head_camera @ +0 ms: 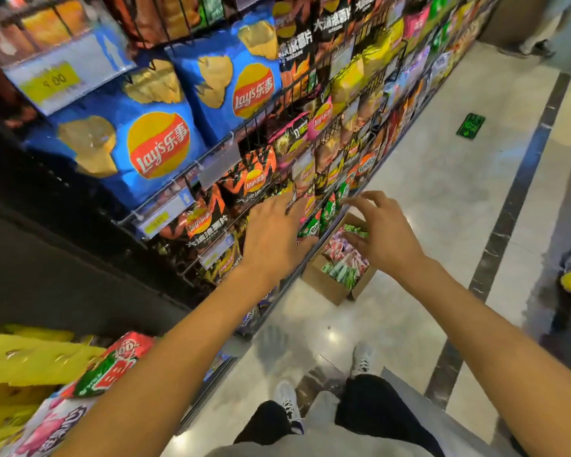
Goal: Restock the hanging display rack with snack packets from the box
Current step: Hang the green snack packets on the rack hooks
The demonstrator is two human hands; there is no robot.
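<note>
- Nearest you, both forearms reach out over your legs and the shiny floor [426,199].
- Your left hand [271,235] lies against the wire display rack [277,94] at its lower rows, fingers [287,201] straight and together, clamped on nothing I can make out.
- Your right hand [381,235] hovers, fingers spread and loosely bent, empty.
- The box [335,286] sits on the floor at the rack's foot, directly below and beyond that right hand: the nearer one, I'd say.
- Snack packets [343,258] lie heaped inside, long axes mixed, mostly pointing away from you.
</note>
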